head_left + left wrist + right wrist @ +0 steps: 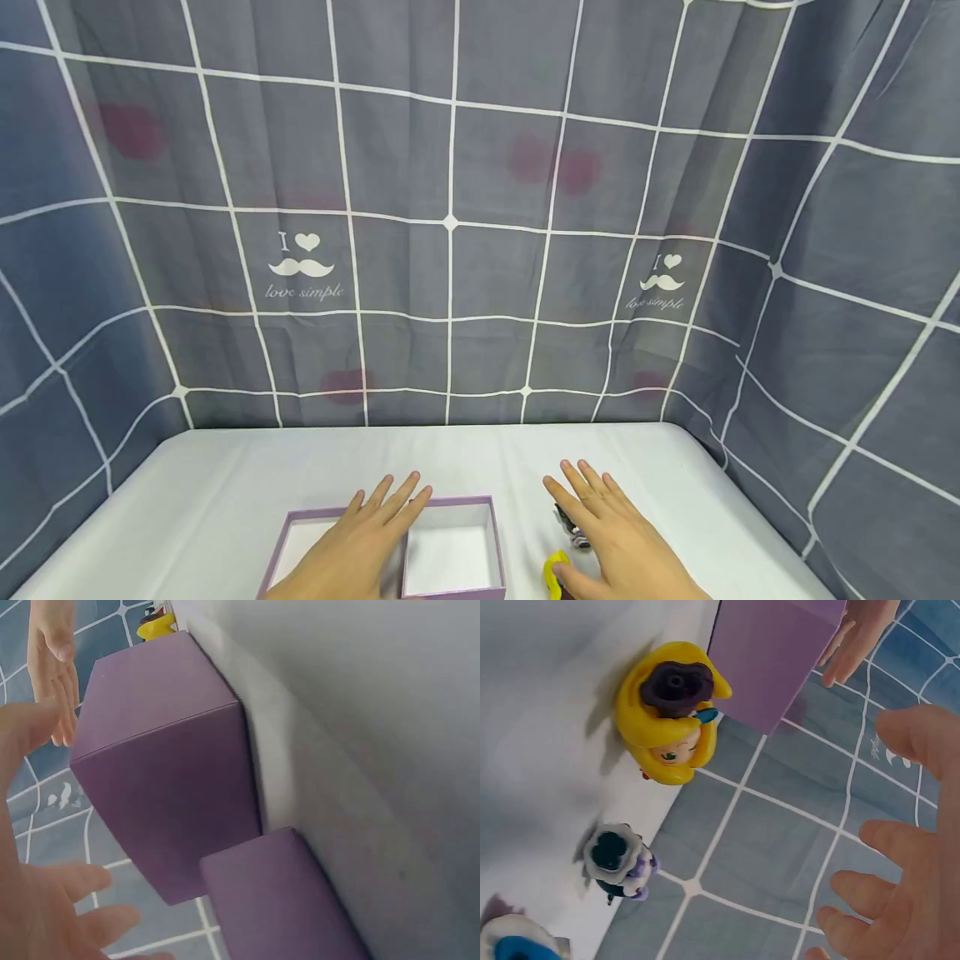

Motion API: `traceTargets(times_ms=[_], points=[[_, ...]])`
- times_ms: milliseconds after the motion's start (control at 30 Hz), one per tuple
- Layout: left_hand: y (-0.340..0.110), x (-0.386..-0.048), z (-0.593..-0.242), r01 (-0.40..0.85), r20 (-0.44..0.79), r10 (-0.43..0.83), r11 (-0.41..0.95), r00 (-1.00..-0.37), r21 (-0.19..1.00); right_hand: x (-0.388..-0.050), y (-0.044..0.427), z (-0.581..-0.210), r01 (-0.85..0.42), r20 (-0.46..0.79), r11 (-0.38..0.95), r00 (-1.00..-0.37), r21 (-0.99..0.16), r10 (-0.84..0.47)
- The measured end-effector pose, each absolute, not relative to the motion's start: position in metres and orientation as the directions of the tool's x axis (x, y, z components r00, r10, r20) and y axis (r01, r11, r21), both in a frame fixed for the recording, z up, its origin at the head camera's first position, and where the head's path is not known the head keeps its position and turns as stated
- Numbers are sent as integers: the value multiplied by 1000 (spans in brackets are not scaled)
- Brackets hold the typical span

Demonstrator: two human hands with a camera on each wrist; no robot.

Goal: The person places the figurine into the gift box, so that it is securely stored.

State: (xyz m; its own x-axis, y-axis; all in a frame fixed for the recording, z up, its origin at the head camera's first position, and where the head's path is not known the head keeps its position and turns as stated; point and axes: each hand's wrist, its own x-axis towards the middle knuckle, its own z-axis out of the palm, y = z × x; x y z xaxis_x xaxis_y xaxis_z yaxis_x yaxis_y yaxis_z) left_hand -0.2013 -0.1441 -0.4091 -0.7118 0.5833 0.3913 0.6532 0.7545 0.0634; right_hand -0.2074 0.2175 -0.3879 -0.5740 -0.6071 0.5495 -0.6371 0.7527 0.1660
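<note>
Two hands, two boxes, three figurines

Hands, two: left hand [356, 537] and right hand [611, 529], both raised palm down, fingers straight and parted, gripping nothing. The left hovered over the left box [275, 552], the right above the figurines.

Boxes, two, on the table: that one, partly hidden, and the right box [453, 550] beside it. From the head, white interiors and purple rims; from the left wrist, purple outer walls.

Figurines, three, right of the boxes: a yellow figurine [552, 575], a grey-topped figurine [622, 859] and a blue-topped figurine [521, 949], the last cut off by the right wrist view's corner. That view also showed the right hand apart from the yellow one.

Table [187, 508], one, white.

Curtain [405, 267], grey, white-gridded, behind; two moustache prints.
</note>
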Motion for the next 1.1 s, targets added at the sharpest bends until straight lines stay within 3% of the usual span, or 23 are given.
traceTargets(times_ms=[233,500,733,933,1100], points=[[-142,-205,-417,664,398,591,745,-701,63,-210,224,-399,-641,537,754,-590,142,-603],[-141,-204,-423,618,319,547,761,-774,197,-212,228,-413,-631,494,771,-647,82,-582],[-142,-206,-420,595,253,540,756,-802,273,-212,231,-410,-660,311,748,-727,-68,-613],[-142,-205,-420,585,245,532,756,-810,293,-218,234,-419,-735,289,678,-652,-16,-701],[-141,-205,-419,579,236,529,756,-815,307,-223,235,-427,-759,263,652,-629,-1,-732]])
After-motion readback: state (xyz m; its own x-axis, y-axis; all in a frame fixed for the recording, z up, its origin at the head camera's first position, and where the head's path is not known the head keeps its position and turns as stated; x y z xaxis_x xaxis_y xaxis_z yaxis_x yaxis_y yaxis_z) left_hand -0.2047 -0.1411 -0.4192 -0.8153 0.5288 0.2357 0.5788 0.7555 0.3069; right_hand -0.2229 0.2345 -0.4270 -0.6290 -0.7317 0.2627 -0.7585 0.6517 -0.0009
